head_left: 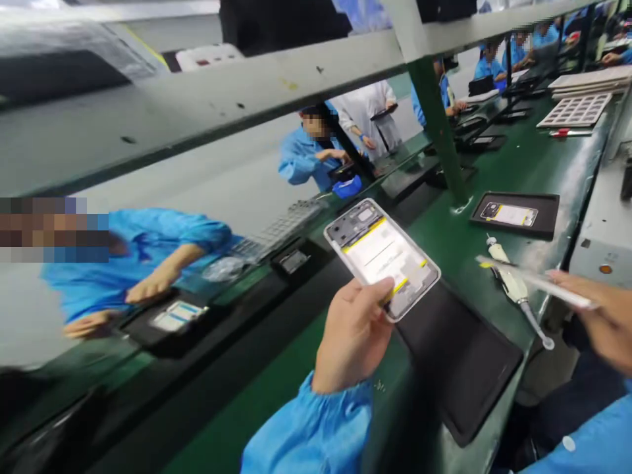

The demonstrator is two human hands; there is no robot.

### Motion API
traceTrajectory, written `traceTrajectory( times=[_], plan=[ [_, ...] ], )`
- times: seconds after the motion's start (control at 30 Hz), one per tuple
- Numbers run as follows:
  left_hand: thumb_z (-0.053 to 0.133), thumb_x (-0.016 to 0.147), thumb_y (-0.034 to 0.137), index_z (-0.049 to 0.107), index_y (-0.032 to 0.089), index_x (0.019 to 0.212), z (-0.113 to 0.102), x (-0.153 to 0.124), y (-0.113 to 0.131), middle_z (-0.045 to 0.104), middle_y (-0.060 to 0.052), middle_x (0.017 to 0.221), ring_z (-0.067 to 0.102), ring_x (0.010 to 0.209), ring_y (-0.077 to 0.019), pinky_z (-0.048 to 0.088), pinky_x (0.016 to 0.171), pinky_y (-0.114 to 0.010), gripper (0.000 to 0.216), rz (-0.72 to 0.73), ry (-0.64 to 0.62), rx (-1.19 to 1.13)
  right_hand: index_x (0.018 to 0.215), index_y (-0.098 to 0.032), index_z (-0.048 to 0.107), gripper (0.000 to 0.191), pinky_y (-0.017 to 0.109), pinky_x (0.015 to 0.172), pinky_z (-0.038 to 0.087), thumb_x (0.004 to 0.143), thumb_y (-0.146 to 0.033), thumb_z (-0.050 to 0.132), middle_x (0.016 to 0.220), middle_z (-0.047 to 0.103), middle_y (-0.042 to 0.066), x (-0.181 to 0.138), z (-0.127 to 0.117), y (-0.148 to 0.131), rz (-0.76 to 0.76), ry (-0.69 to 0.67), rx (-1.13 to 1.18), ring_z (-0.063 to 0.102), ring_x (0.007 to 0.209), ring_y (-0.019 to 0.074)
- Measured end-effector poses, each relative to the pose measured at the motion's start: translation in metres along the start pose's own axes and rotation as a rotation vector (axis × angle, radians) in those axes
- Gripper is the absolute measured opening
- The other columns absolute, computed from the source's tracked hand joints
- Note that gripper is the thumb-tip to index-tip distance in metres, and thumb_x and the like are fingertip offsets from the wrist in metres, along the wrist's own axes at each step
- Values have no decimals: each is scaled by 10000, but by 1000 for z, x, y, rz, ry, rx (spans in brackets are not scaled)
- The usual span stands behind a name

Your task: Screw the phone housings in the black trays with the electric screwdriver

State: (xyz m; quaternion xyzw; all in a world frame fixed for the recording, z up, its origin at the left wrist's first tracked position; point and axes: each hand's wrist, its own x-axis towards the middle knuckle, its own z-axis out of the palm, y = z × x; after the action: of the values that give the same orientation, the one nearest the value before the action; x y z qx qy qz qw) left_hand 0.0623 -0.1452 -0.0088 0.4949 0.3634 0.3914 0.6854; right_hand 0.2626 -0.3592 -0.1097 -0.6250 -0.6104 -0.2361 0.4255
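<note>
My left hand (pixel 351 332) is closed round the lower end of an opened phone body (pixel 381 257) with a white frame and yellow strips, and lifts it above the green bench (pixel 523 164). My right hand (pixel 600 316) at the right edge pinches a thin white stick-like tool (pixel 536 282) that points left toward the phone. A black mat (pixel 459 359) lies on the bench below the phone. Both sleeves are blue.
A white electric screwdriver (pixel 513 286) lies on the bench beside the mat. Farther back a second phone (pixel 508 214) rests on a black tray (pixel 546 220). A green post (pixel 437 125) holds a grey shelf. Several co-workers in blue work across the line; white trays (pixel 575 108) sit far right.
</note>
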Motion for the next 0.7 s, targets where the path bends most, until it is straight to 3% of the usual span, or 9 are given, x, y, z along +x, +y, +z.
traceTrajectory(
  times=[0.1, 0.17, 0.27, 0.43, 0.5, 0.7],
  plan=[
    [864, 483, 245, 708, 133, 968, -45, -33, -13, 762, -75, 869, 696, 927, -306, 598, 802, -366, 521, -39, 182, 53, 1146, -46, 574, 334, 367, 975, 539, 891, 16, 367, 1134, 641, 171, 10, 67, -37, -284, -42, 207, 589, 1142, 244],
    [889, 458, 260, 714, 138, 953, -72, -53, -27, 763, -79, 877, 693, 941, -310, 596, 809, -366, 539, -91, 280, 63, 1033, -20, 608, 297, 412, 901, 578, 893, 16, 348, 1058, 662, 183, 12, 104, -57, -368, -63, 226, 624, 1070, 274],
    [911, 417, 244, 723, 152, 932, -102, -79, -50, 763, -74, 855, 685, 971, -322, 588, 836, -376, 556, -155, 378, 35, 970, -9, 645, 278, 440, 843, 597, 915, -17, 372, 1013, 670, 182, -1, 130, -74, -435, -157, 160, 645, 1004, 298],
    [921, 433, 276, 728, 156, 929, -130, -103, -83, 763, -87, 864, 676, 998, -331, 570, 887, -414, 546, -249, 426, -25, 1013, -33, 658, 249, 474, 937, 558, 960, -133, 436, 1130, 640, 175, -21, 120, -68, -383, -493, 265, 602, 1100, 302],
    [914, 471, 319, 722, 154, 963, -135, -107, -92, 761, -101, 897, 681, 985, -329, 571, 884, -429, 553, -281, 426, -36, 1032, -62, 655, 253, 475, 970, 540, 983, -198, 447, 1156, 635, 160, -19, 111, -60, -319, -567, 331, 597, 1119, 281],
    [904, 510, 338, 703, 156, 1042, -135, -111, -110, 760, -108, 913, 692, 956, -324, 580, 864, -435, 597, -311, 421, -75, 1110, -116, 634, 198, 310, 952, 556, 939, -115, 533, 1127, 663, 115, -10, 91, -42, -37, -371, 326, 646, 1045, 198]
  ],
)
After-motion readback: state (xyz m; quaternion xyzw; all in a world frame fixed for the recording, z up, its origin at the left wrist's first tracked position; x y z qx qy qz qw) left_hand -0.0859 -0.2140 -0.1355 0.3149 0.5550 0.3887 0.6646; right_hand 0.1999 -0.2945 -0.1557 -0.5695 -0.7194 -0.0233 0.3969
